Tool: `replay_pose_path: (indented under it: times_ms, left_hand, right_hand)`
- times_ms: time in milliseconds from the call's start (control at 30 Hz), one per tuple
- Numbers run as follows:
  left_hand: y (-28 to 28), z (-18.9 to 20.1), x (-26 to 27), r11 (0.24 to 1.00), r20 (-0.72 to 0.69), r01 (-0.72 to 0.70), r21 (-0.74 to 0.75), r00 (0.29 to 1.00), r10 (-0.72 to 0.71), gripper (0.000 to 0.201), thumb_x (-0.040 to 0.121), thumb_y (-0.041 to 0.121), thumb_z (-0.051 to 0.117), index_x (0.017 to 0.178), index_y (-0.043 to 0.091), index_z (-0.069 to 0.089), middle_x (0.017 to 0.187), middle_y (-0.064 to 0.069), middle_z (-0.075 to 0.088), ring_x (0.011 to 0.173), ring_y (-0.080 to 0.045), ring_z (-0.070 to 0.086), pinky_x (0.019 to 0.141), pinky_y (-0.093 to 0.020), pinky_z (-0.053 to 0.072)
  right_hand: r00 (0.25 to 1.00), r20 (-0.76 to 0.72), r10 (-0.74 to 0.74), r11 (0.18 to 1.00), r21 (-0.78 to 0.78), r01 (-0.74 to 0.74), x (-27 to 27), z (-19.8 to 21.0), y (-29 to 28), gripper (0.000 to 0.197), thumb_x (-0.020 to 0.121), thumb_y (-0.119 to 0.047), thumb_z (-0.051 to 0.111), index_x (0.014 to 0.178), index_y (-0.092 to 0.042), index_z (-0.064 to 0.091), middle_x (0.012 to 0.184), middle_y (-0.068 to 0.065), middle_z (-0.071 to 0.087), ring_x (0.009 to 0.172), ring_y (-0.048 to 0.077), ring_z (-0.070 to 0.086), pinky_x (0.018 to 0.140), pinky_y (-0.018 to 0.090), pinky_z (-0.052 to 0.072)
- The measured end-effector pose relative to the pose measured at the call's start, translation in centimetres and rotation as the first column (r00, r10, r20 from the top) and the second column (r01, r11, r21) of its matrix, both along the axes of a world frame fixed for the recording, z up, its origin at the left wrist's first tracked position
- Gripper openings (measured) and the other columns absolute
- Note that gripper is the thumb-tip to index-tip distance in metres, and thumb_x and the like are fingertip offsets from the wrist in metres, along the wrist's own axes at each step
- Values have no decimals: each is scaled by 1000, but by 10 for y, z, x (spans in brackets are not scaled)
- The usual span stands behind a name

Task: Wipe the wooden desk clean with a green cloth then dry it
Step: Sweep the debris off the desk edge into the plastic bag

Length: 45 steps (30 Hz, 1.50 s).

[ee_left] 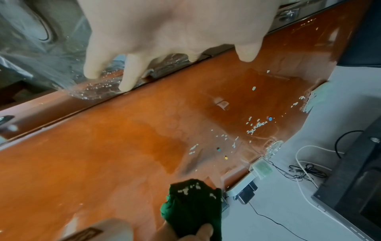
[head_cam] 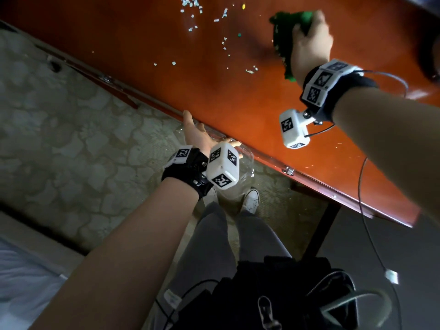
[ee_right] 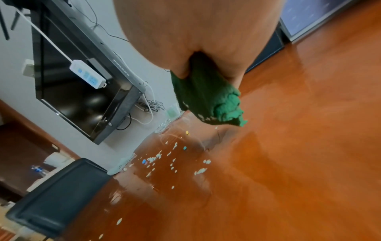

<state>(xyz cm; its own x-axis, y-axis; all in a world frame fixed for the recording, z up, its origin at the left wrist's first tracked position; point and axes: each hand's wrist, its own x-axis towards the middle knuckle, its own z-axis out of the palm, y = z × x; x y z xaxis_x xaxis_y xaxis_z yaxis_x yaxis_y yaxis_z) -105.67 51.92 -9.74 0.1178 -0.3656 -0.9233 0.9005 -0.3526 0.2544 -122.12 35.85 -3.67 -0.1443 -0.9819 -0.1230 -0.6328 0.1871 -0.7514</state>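
right grip (head_cam: 309,41) clutches green cloth (head_cam: 284,32) | left grip (head_cam: 200,134) spread holding clear bag (ee_left: 41,57) at desk (head_cam: 238,91) edge

White power strip (ee_right: 87,74) hangs beside what looks like a dark monitor (ee_right: 82,91).

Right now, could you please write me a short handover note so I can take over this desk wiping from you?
Right hand: grips the bunched green cloth over the far part of the wooden desk; pale crumbs cling to the cloth.
Left hand: fingers relaxed, at the near desk edge, touching a clear plastic bag held there, apparently to catch debris.
Done: the stretch of desk nearest you looks mostly free of crumbs, with a wet sheen.
Left: scattered crumbs and a few coloured bits lie beside the cloth. Sweep them toward the bag, then dry the desk; I can't see a drying cloth.
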Motion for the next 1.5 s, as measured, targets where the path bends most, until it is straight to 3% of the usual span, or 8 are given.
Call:
replay_pose_path:
  times_ms: [333, 500, 600, 700, 967, 1300, 1433, 1500]
  left_hand:
    - [-2, -17, 24, 998, -115, 19, -68, 993, -27, 85, 57, 80, 63, 135, 56, 41, 157, -8, 24, 136, -57, 29, 72, -84, 36]
    - [3, -15, 23, 995, -129, 24, -92, 991, -36, 65, 86, 75, 39, 131, 31, 51, 133, -23, 50, 118, -53, 52, 84, -82, 36]
    - [3, -17, 22, 996, -84, 3, -89, 996, -10, 68, 90, 71, 39, 124, 16, 57, 120, -24, 62, 107, -45, 62, 90, -68, 47]
    - [2, -17, 25, 997, -70, 13, -73, 997, -18, 66, 88, 72, 40, 116, 16, 61, 117, -24, 65, 108, -45, 62, 92, -66, 46]
    - [-7, -8, 38, 993, -149, 110, -32, 982, -113, 74, 79, 81, 44, 129, 27, 50, 138, -19, 44, 124, -54, 48, 93, -81, 30]
    - [-54, 10, 47, 867, 100, 446, 224, 874, -476, 94, 88, 80, 21, 150, 10, 32, 152, -16, 38, 136, -24, 45, 116, -38, 28]
    - [-55, 12, 42, 894, 145, 376, 244, 897, -417, 86, 93, 72, 23, 155, 14, 21, 159, -12, 25, 145, -32, 30, 118, -48, 25]
    - [-53, -28, 52, 906, 112, 351, 234, 916, -384, 114, 64, 94, 36, 153, 22, 27, 157, -14, 31, 140, -39, 36, 112, -62, 26]
  right_hand:
    - [957, -127, 262, 948, 219, -230, 63, -32, 34, 28, 98, -22, 44, 121, -7, 51, 114, 18, 64, 102, 36, 59, 80, 34, 42]
    - [886, -26, 463, 845, 314, -432, 94, -37, 95, 21, 101, -24, 43, 117, -12, 49, 85, 1, 61, 62, 17, 57, 44, 13, 35]
    - [871, 62, 487, 808, 347, -477, 105, -36, 117, 17, 101, -22, 43, 112, -10, 48, 86, 3, 60, 65, 18, 60, 49, 19, 45]
    - [901, 101, 423, 825, 369, -429, 104, -31, 118, 20, 101, -22, 43, 115, -10, 50, 98, 11, 63, 77, 23, 62, 65, 34, 56]
    - [996, 21, 91, 957, 276, -93, 71, -17, 67, 30, 99, -22, 46, 124, -8, 52, 111, 8, 56, 96, 22, 53, 70, 20, 37]
    - [969, -60, -240, 967, 77, 244, -2, -3, -33, 32, 96, -25, 46, 125, -12, 54, 121, 8, 63, 112, 24, 58, 85, 22, 38]
    - [968, -34, -248, 965, 82, 250, -13, -1, -69, 33, 96, -25, 44, 126, -13, 53, 119, 5, 64, 107, 22, 60, 74, 19, 37]
    - [978, -47, -202, 973, 105, 206, -8, -7, -79, 34, 96, -25, 44, 126, -12, 52, 120, 5, 63, 109, 23, 59, 79, 23, 39]
